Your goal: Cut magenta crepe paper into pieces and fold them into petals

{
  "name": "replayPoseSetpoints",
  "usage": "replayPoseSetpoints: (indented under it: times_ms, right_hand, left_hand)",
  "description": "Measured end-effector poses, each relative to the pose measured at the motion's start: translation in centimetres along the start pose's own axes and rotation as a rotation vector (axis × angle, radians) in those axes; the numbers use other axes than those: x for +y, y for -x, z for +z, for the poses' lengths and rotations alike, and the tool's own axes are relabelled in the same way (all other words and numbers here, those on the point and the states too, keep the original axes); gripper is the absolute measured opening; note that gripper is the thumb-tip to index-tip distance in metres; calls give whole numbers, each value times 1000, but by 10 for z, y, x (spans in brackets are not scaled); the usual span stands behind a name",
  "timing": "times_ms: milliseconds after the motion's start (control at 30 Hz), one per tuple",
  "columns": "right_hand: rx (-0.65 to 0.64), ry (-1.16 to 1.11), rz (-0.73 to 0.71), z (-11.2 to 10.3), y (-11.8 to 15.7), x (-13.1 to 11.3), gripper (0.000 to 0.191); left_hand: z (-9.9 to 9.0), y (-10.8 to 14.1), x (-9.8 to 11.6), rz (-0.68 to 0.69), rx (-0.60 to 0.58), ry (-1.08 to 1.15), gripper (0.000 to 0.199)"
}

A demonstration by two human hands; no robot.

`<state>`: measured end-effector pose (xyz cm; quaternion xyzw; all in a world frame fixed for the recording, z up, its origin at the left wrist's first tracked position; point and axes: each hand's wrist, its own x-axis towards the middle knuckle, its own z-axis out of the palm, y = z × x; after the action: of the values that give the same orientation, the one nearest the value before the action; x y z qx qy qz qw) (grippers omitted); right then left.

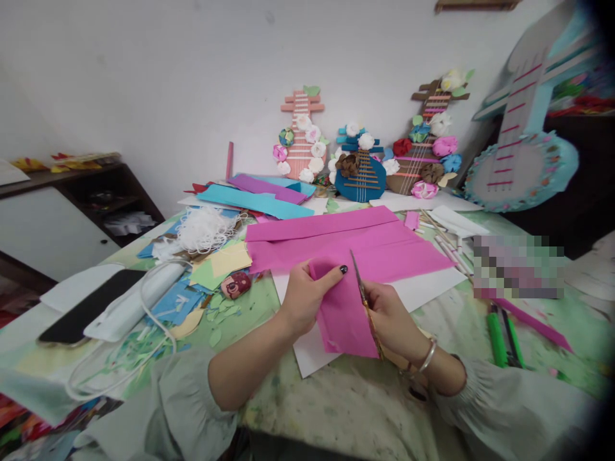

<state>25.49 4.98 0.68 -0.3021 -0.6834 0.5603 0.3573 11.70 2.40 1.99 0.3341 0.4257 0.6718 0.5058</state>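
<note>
My left hand (307, 298) pinches a piece of pink crepe paper (344, 323) between thumb and fingers, holding it up over the table. My right hand (391, 320) is closed round the handles of a pair of scissors (361, 287). The blades point up and away, along the right edge of the pink piece. Whether they bite into the paper I cannot tell. Behind both hands a larger folded pink crepe sheet (288, 250) lies over white paper (427, 289). The scissor handles are partly hidden by my right fingers.
Left are a black phone (93, 307), a white power bank (134, 301) with a cable, white string (206, 229) and paper scraps. Teal strips (254, 200) lie behind. Flower-covered lute models (360, 169) lean on the wall. Green markers (497, 336) and a pink strip (538, 325) lie right.
</note>
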Motion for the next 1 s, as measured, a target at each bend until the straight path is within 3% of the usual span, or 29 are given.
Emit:
replayPoseSetpoints:
  times_ms: [233,467,1000]
  right_hand:
    - [103,-39,125,1,4,-5,14]
    - [-42,-85,196,-7,3,-7,14]
    - [-38,-71,192,-2,5,-12,4]
  left_hand:
    - [0,0,3,6,7,-17,22]
    - [-2,-1,5,-7,-26,-59,21]
    - [-2,0,3,-46,-68,-90,19]
